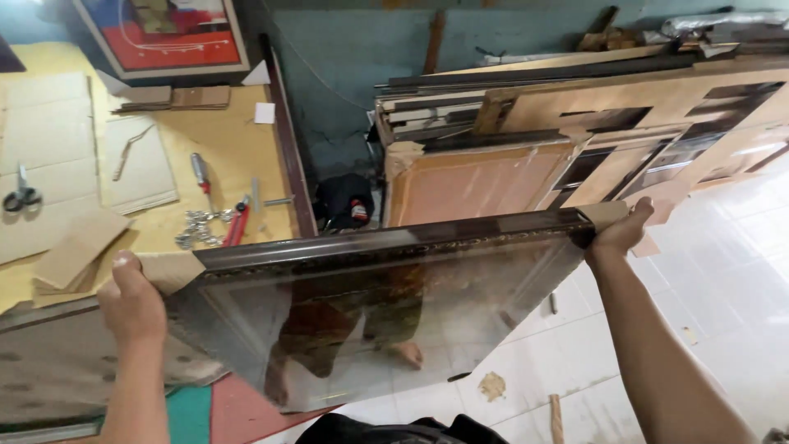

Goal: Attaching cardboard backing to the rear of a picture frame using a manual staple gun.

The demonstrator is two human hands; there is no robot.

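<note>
Left hand (131, 306), right hand (620, 232) grip glazed dark frame (386, 247) corners.

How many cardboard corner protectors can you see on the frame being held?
2. One corner protector sits on the framed picture's far-left corner under the left hand; the other caps the far-right corner at the right hand. Near corners are out of view, so more may be hidden.

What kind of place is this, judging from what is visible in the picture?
Probably a picture-framing workshop. Both hands, left hand and right hand, hold a large glazed dark frame with cardboard corner guards. More wrapped frames lean against the wall, and a worktable holds cardboard pieces, scissors and screwdrivers.
</note>
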